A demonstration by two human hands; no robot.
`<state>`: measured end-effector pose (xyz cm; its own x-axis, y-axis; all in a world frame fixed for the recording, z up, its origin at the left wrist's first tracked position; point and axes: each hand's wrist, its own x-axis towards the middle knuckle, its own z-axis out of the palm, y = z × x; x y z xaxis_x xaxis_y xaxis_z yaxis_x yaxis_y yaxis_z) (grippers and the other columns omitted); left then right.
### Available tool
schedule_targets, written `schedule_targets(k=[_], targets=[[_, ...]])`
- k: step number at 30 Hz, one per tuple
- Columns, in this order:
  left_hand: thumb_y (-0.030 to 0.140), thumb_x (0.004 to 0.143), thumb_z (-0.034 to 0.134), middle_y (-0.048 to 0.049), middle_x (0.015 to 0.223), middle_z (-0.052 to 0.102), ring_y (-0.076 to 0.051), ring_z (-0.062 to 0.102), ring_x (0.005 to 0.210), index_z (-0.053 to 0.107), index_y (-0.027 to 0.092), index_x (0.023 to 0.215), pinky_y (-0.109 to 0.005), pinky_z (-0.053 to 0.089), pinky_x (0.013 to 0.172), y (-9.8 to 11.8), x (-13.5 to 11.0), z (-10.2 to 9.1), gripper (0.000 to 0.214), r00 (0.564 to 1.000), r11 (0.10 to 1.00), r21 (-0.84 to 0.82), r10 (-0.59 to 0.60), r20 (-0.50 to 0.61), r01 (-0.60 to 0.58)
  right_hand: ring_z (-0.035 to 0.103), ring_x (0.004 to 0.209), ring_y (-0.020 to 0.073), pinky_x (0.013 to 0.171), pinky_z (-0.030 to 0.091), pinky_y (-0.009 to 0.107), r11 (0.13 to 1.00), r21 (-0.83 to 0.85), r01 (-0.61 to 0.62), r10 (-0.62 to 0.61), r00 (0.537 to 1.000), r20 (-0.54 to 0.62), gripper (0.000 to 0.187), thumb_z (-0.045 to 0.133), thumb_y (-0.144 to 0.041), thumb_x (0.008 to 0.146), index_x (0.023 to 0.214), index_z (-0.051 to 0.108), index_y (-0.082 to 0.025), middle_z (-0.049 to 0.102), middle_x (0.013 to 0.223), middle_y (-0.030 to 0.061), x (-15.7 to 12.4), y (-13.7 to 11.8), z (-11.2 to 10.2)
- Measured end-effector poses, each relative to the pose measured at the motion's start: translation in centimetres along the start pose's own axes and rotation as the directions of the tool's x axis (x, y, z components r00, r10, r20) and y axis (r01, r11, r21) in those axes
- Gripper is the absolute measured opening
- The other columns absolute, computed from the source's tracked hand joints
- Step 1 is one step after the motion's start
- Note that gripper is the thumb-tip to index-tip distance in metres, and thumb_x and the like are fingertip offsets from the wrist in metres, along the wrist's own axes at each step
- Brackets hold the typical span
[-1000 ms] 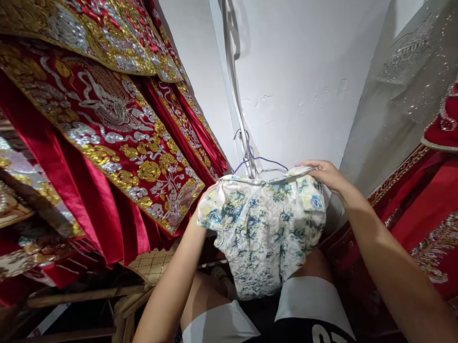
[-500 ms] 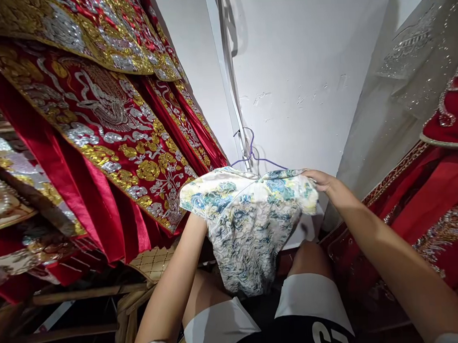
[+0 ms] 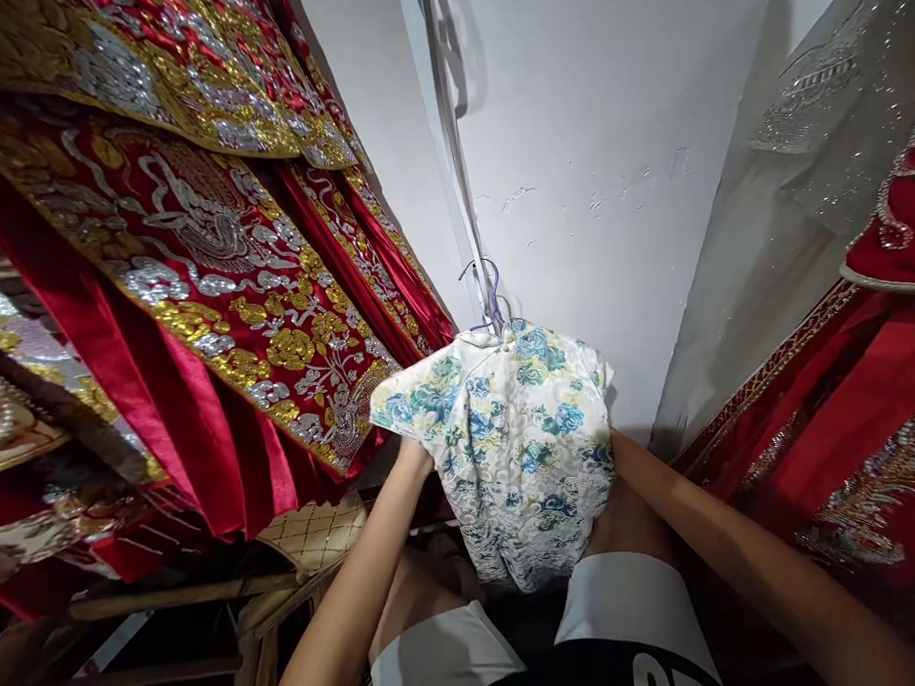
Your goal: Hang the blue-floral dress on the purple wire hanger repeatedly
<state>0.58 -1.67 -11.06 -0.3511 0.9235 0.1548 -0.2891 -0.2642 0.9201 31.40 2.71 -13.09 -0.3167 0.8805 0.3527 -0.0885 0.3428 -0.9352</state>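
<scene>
A small white dress (image 3: 517, 441) with blue and yellow flowers hangs on a purple wire hanger (image 3: 493, 287) in front of me. The hanger's hook is up by a thin white rail (image 3: 451, 143) on the wall. My left hand (image 3: 414, 453) reaches under the dress's left sleeve, so only the wrist shows. My right hand (image 3: 618, 445) goes behind the dress's right side. The fabric hides the fingers of both hands.
Red garments with gold and silver embroidery (image 3: 222, 261) hang close on the left. More red embroidered cloth (image 3: 865, 409) and a sheer glittery fabric (image 3: 810, 121) are on the right. A woven rattan seat (image 3: 306, 528) and wooden bars sit low on the left. My knees in white-and-black shorts (image 3: 632, 607) are below.
The dress was lying flat over my hands and now hangs upright from the raised hanger. My right hand left the top edge and went down behind the dress.
</scene>
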Motion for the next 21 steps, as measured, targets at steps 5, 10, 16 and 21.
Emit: schedule_targets(k=[5,10,16,21], targets=[[0.064,0.085,0.062,-0.0126,0.125,0.07,-0.028,0.066,0.115,0.068,0.021,0.118,-0.04,0.056,0.091,5.0,-1.1,-0.5,0.054,0.994,0.989,-0.098,0.105,-0.03,-0.107,0.067,0.117,0.0345,0.097,0.053,0.052,0.989,0.145,-0.03,0.045,0.994,-0.099,0.091,0.018,-0.084,0.084,0.137,0.061,-0.023,0.077,0.11,0.0106,5.4,-0.7,-2.9],[0.043,0.078,0.077,-0.0089,0.115,0.073,-0.023,0.066,0.106,0.072,0.019,0.109,-0.03,0.052,0.087,8.0,-0.7,1.6,0.039,0.962,0.894,0.356,0.26,0.079,-0.27,0.062,0.125,0.0348,0.102,0.051,0.052,0.982,0.179,0.068,-0.032,0.98,-0.195,0.077,0.033,-0.077,0.09,0.138,0.06,-0.023,0.071,0.127,0.0121,7.4,-4.2,-5.0],[0.037,0.083,0.071,-0.0088,0.099,0.077,-0.022,0.067,0.09,0.077,0.017,0.097,-0.031,0.051,0.078,11.6,1.3,6.3,0.026,0.875,0.675,0.557,0.389,0.288,-0.483,0.055,0.134,0.0306,0.104,0.052,0.049,0.915,0.323,0.24,-0.131,0.936,-0.327,0.062,0.028,-0.062,0.1,0.138,0.06,-0.024,0.061,0.142,0.0108,7.5,-9.8,-5.5],[0.038,0.091,0.059,-0.0054,0.081,0.072,-0.019,0.06,0.074,0.073,0.017,0.085,-0.03,0.043,0.069,12.1,2.1,9.2,0.027,0.769,0.319,0.706,0.369,0.522,-0.632,0.045,0.142,0.0376,0.109,0.046,0.055,0.892,0.368,0.264,-0.144,0.936,-0.321,0.06,0.044,-0.067,0.092,0.138,0.064,-0.034,0.066,0.136,0.0094,-0.1,-11.2,-3.7]])
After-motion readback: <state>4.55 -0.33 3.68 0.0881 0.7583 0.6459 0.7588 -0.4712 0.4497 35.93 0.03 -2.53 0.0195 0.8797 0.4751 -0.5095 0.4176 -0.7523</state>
